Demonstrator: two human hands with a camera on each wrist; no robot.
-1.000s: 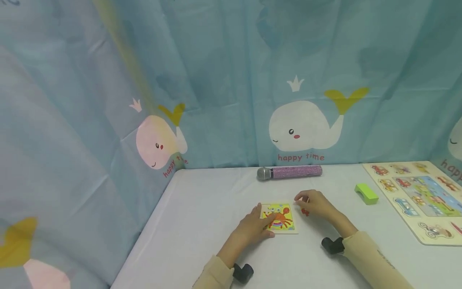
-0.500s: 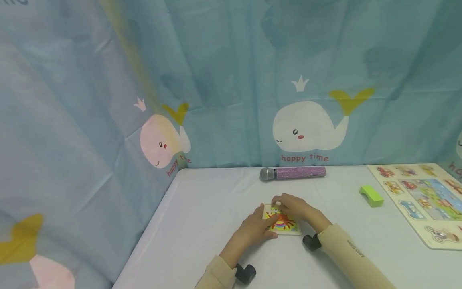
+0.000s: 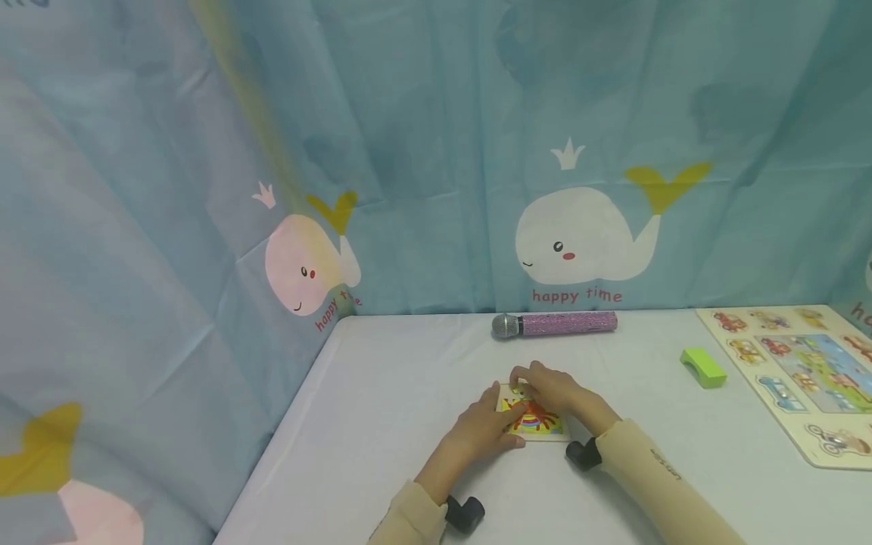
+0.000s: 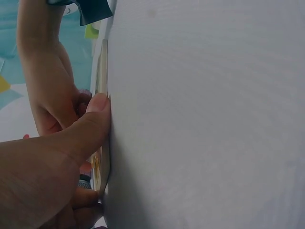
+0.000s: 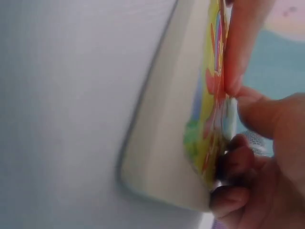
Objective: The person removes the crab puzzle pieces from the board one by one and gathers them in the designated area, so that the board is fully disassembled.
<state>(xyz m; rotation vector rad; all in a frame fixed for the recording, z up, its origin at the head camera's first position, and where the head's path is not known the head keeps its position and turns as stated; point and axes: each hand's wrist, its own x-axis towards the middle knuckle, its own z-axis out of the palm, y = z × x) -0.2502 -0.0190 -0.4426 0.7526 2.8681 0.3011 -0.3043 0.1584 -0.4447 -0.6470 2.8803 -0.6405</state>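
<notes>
A small square wooden puzzle board [image 3: 553, 435] with a crab picture lies flat in front of me. My left hand [image 3: 477, 428] grips its left side, thumb along the near edge and index finger pressed on the crab. Over the far right part of the picture, my right hand [image 3: 555, 390] curls its fingers. In the right wrist view the right hand [image 5: 283, 138] seems to pinch a puzzle piece [image 5: 228, 114] against the board, its thumb tip meeting the left index finger. The right hand mostly hides this piece and the top of the picture.
Behind the board lies a purple glittery microphone [image 3: 568, 324]. To the right are a green arch block [image 3: 705, 369] and a large vehicle puzzle board [image 3: 793, 424] near the table's right side. A curtain with whales [image 3: 579, 235] borders the table at the back and left.
From right of the board, beside something small and red, my right hand has moved left over the picture and stayed there this last half second. My left hand holds its place.
</notes>
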